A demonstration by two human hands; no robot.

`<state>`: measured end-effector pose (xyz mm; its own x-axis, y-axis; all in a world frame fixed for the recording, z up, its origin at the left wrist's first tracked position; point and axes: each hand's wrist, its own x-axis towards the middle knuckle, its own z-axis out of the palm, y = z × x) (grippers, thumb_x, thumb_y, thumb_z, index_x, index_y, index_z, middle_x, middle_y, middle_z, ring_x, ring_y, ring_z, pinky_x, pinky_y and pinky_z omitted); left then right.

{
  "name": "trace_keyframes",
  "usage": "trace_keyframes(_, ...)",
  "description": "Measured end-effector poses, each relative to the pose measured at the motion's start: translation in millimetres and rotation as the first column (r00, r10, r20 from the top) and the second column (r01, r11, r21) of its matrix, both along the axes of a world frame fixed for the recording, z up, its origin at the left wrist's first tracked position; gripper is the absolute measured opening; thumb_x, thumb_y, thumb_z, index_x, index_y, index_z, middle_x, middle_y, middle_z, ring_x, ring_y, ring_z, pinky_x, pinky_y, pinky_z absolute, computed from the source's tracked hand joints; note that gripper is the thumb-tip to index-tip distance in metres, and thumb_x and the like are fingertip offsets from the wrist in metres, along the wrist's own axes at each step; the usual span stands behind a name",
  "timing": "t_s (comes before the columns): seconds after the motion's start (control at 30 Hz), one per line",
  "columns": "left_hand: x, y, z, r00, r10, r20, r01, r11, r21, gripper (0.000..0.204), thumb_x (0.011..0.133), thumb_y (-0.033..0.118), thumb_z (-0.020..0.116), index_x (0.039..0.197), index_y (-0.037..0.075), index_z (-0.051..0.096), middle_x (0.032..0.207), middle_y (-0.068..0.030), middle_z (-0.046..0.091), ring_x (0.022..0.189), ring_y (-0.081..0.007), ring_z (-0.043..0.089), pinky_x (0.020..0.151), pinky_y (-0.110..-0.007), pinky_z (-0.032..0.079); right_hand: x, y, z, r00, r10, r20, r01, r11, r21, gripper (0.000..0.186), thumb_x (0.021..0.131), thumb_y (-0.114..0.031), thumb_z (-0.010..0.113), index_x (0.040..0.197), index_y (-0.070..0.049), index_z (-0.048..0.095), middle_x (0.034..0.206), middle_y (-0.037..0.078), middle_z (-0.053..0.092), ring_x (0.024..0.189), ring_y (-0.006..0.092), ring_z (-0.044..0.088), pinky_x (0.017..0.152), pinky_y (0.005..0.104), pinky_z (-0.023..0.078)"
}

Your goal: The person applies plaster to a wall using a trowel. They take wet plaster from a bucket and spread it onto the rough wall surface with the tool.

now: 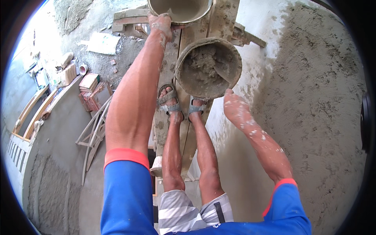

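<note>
My left hand (161,26) is closed on the near rim of a round bucket (184,23) at the top of the view. Greyish-brown liquid lies inside this bucket. Closer to me, a mortar-crusted bucket (185,87) holds a lump of wet grey mortar (205,62). A flat, mortar-coated trowel (224,73) slants down into it from the right side. My right hand (237,108) is closed at that bucket's lower right edge, at the trowel's near end; its handle is hidden by my fingers. Pale splashes cover my right hand and forearm.
I stand in sandals on narrow wooden planks (192,33), right behind the mortar bucket. A wall with rough wet plaster (313,94) rises at the right. Below left are stacked tiles or bricks (91,88), a light wooden frame (94,131) and a white sack (103,43).
</note>
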<state>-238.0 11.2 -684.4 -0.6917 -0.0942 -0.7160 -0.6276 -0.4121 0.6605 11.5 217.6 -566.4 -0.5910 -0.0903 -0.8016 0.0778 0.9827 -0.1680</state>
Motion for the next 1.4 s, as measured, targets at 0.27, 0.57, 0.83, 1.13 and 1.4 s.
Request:
trace_keyframes(0.27,59.9,-2.6,37.5,0.965,-0.154,0.212,0.185,0.973,-0.136,0.091,0.091,0.040,0.062,0.152,0.009,0.002,0.132,-0.0280,0.052,0.089,-0.0346,0.067,0.095,-0.054,0.043,-52.0,16.1,-26.3,0.632,-0.632,0.449,0.686,0.725,0.055,0.033,0.084,-0.020,0.065,0.110,0.001,0.058,0.086,0.023,0.066,0.061,0.0293,0.067,0.050,0.0387,0.052)
trace_keyframes(0.57,228.3,-25.7,20.5,0.850,-0.136,0.510,0.173,0.985,-0.026,0.041,0.098,0.033,0.056,0.130,0.007,0.051,0.095,-0.0056,0.062,0.066,-0.0110,0.054,0.054,-0.028,0.046,-79.7,14.8,51.6,0.983,0.186,-0.001,-0.185,0.978,0.100,0.018,0.089,-0.014,0.049,0.102,-0.003,0.054,0.082,0.021,0.067,0.077,0.0362,0.069,0.064,0.0490,0.055)
trace_keyframes(0.83,259.4,-27.9,-7.4,0.988,-0.119,0.099,0.131,0.982,-0.134,0.048,0.101,0.040,0.048,0.137,0.007,0.051,0.109,-0.0021,0.064,0.092,-0.0111,0.060,0.075,-0.029,0.054,-68.2,-65.7,-29.3,0.779,0.623,0.074,-0.610,0.723,0.324,0.046,0.081,-0.011,0.062,0.122,0.007,0.051,0.094,0.022,0.067,0.073,0.0344,0.069,0.048,0.0488,0.055)
trace_keyframes(1.13,219.0,1.5,27.7,0.976,-0.197,0.097,0.219,0.913,-0.344,0.040,0.098,0.027,0.055,0.121,-0.006,0.060,0.108,-0.0207,0.068,0.101,-0.0236,0.063,0.090,-0.034,0.046,-97.3,-17.7,-55.0,0.956,0.237,0.170,-0.239,0.971,-0.011,0.035,0.081,-0.014,0.054,0.103,0.013,0.060,0.098,0.029,0.065,0.087,0.0401,0.067,0.073,0.0471,0.057)
trace_keyframes(1.4,229.7,-21.8,11.3,0.970,-0.226,0.089,0.243,0.902,-0.357,0.038,0.096,0.027,0.054,0.116,-0.004,0.063,0.107,-0.0234,0.067,0.104,-0.0323,0.064,0.090,-0.036,0.046,-31.4,-45.7,14.2,0.884,0.430,0.185,-0.466,0.844,0.265,0.023,0.083,-0.013,0.057,0.096,0.005,0.062,0.088,0.019,0.067,0.078,0.0324,0.071,0.072,0.0404,0.057)
